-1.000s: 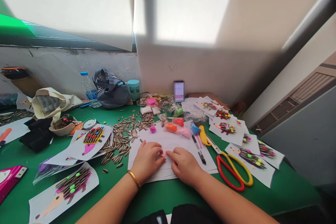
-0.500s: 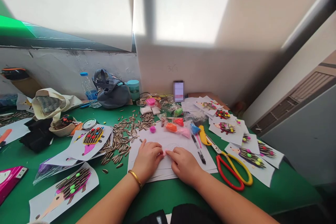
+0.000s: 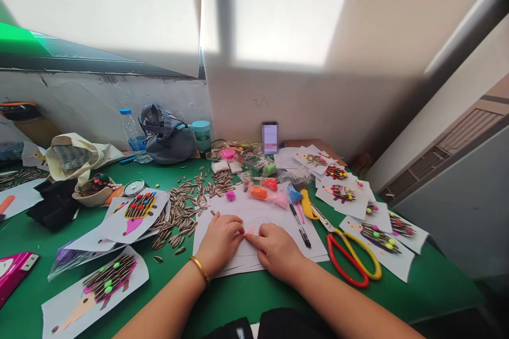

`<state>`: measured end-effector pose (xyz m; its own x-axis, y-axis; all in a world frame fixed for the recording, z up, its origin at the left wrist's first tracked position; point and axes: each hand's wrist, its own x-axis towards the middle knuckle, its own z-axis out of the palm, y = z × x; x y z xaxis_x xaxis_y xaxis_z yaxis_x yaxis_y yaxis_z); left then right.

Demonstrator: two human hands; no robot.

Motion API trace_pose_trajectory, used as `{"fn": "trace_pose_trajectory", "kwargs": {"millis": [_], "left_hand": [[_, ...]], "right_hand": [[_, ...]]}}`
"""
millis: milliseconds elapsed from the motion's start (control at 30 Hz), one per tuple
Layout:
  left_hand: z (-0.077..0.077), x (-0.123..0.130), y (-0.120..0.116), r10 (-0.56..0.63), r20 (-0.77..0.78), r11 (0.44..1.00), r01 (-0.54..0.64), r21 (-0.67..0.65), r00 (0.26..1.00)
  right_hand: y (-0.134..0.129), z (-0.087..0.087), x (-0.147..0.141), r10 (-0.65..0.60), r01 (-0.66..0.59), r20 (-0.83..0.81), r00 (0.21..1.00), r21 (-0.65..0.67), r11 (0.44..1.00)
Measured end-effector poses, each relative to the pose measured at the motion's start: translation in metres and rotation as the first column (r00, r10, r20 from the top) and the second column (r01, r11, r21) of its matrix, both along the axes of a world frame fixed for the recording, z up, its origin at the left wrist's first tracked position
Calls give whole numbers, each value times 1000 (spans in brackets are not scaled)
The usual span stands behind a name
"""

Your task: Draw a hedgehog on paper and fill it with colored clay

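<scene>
A small piece of pink modelling clay (image 3: 251, 229) lies flattened on the top sheet of white paper (image 3: 238, 264), over a faint pencil drawing (image 3: 260, 222). My left hand (image 3: 221, 239), with a gold bangle at the wrist, has its fingers bent and its fingertips at the clay's left edge. From the other side, my right hand (image 3: 278, 248) presses its pointing index finger down at the clay, the other fingers curled under. The two hands nearly meet there, and they partly cover the clay. A magenta clay ball (image 3: 230, 196) sits near the paper's top left.
Sunflower seeds (image 3: 186, 206) lie scattered left of the paper. Bagged clay (image 3: 259, 193), a black pen (image 3: 301, 228) and red-yellow scissors (image 3: 350, 254) are at its top and right. Finished hedgehog pictures (image 3: 377, 238) overlap at right; others (image 3: 137, 212) lie left. A phone (image 3: 270, 137) stands at the wall.
My fingertips have shifted slightly left and down around the pink clay. More of the clay and the pencil drawing shows above my right index finger.
</scene>
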<state>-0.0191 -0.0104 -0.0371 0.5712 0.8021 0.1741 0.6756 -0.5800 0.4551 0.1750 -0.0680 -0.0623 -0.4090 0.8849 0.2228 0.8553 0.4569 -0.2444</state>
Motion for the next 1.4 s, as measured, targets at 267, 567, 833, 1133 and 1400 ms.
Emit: {"fn": "trace_pose_trajectory", "kwargs": {"millis": [267, 567, 833, 1133, 1400], "left_hand": [[-4, -3, 1, -6, 16, 1000, 6, 17, 1000], [-3, -3, 1, 4, 9, 1000, -4, -1, 1000], [-2, -3, 1, 9, 6, 1000, -9, -27, 1000], [-2, -4, 3, -1, -2, 999, 1, -44, 1000], [-2, -2, 0, -3, -1, 1000, 3, -6, 1000]], "right_hand": [[0, 0, 0, -30, 30, -67, 997, -8, 1000], [-1, 2, -4, -34, 35, 14, 999, -14, 999], [-1, 3, -1, -33, 32, -52, 998, -20, 999], [-2, 5, -4, -6, 7, 70, 998, -10, 1000], [0, -1, 1, -33, 33, -90, 995, 0, 999]]}}
